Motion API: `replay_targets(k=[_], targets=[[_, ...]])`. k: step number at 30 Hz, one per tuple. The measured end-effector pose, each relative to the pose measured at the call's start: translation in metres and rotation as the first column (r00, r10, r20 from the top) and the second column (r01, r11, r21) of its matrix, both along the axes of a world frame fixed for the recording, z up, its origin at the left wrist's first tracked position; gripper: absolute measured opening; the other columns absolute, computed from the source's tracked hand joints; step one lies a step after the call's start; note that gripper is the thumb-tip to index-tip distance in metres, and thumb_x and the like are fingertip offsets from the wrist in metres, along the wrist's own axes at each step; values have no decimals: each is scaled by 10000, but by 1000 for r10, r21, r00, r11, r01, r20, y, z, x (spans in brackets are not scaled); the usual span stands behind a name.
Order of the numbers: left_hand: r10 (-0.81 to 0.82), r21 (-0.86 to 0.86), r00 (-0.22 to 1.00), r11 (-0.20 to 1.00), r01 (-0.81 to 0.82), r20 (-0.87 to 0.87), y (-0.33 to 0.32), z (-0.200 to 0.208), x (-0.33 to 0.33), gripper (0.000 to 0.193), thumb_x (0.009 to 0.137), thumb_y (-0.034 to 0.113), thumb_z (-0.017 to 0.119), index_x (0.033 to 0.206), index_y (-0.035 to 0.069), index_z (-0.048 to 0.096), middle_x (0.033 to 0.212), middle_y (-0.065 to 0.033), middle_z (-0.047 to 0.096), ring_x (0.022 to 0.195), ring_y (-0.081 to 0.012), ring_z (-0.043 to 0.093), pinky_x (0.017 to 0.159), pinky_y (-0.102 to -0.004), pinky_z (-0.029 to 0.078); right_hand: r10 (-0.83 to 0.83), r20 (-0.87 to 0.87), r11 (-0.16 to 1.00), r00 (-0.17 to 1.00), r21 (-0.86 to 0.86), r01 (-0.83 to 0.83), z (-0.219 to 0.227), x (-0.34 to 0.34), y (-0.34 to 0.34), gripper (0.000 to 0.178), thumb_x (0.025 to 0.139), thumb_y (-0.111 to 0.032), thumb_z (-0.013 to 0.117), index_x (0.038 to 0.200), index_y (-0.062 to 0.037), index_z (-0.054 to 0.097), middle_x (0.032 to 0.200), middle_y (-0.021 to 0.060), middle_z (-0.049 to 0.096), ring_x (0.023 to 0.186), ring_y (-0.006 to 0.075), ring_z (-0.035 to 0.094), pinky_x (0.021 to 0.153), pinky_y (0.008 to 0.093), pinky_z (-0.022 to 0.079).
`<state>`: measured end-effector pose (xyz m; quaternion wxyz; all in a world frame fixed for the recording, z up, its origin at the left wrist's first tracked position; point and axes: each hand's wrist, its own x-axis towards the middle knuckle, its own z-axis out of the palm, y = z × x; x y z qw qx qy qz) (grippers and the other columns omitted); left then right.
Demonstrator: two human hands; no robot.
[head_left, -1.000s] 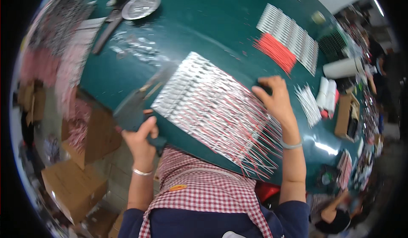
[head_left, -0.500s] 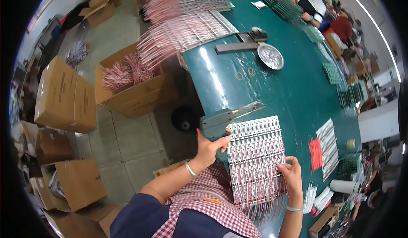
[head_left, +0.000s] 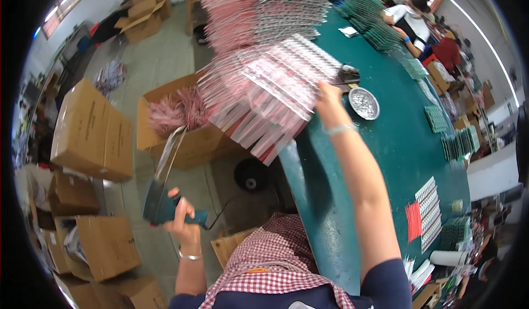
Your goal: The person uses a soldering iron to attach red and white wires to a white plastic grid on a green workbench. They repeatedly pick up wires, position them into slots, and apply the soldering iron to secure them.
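A green counter (head_left: 402, 160) curves through the right of the frame. At upper centre stands a tall stack (head_left: 264, 11) of wire-fringed panels; before it, one blurred panel (head_left: 292, 77), its right edge pinched by the right hand's (head_left: 329, 95) fingers. At lower left, the left hand (head_left: 184, 225) grips a teal pistol-shaped tool (head_left: 158, 203). Level carrying, tool clear of wires, seems wisest.

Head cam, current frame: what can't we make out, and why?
All in the head view:
Right hand: fingers mostly hidden by the wired panel.
Panel's wires: ends smeared by motion blur.
Cord of the green tool: far end hidden in shadow.
Bits in the metal dish: too small.
Cardboard box: lower contents hidden by its wall.
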<state>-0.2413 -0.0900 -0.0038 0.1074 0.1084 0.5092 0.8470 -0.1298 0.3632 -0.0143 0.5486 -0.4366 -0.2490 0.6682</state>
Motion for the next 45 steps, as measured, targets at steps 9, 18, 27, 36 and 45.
replay_targets(k=[9, 18, 27, 36, 45], targets=[[-32, -132, 998, 991, 26, -48, -4, -44, 14, 270, 894, -14, 618, 1153, -75, 572, 697, -19, 488, 581, -84, 436, 522, -216, 344, 263, 729, 742, 632, 265, -615, -6, 33, -34, 393, 857, -181, 756, 1186, 24, 694, 983, 140, 739, 838, 185, 666, 777, 323, 530], [-353, -134, 935, 925, 354, 34, 73, -37, 60, 268, 888, -11, 617, 1141, -81, 566, 741, -37, 487, 587, -90, 420, 521, -226, 314, -591, 803, 805, -78, 593, 0, -45, 481, -140, 265, 811, -63, 691, 1072, -19, 703, 1079, 185, 685, 1055, 362, 635, 986, 433, 487], [-509, -169, 861, 847, 503, 8, 111, -41, 91, 270, 893, -1, 625, 1144, -76, 564, 721, -19, 486, 582, -81, 412, 524, -225, 319, 265, 963, 695, -41, -161, 701, -44, 686, -200, 692, 704, -371, 859, 1265, -29, 640, 1321, 247, 606, 1267, 435, 532, 1046, 522, 423], [-529, -179, 848, 836, 519, -9, 109, -25, 126, 247, 909, 11, 619, 1137, -68, 569, 727, -23, 494, 574, -81, 417, 517, -219, 341, -312, 812, 718, 494, -138, 682, -45, 715, -220, 346, 675, -52, 848, 948, 95, 693, 905, 211, 722, 698, 288, 711, 657, 455, 565], [-552, -157, 833, 825, 543, -24, 109, -22, 128, 242, 904, -3, 610, 1137, -60, 572, 716, -24, 487, 563, -82, 422, 513, -215, 343, -512, 549, 648, 661, -258, 717, -53, 748, -208, 245, 739, 82, 685, 983, 90, 666, 879, 209, 699, 710, 329, 697, 670, 481, 576]])
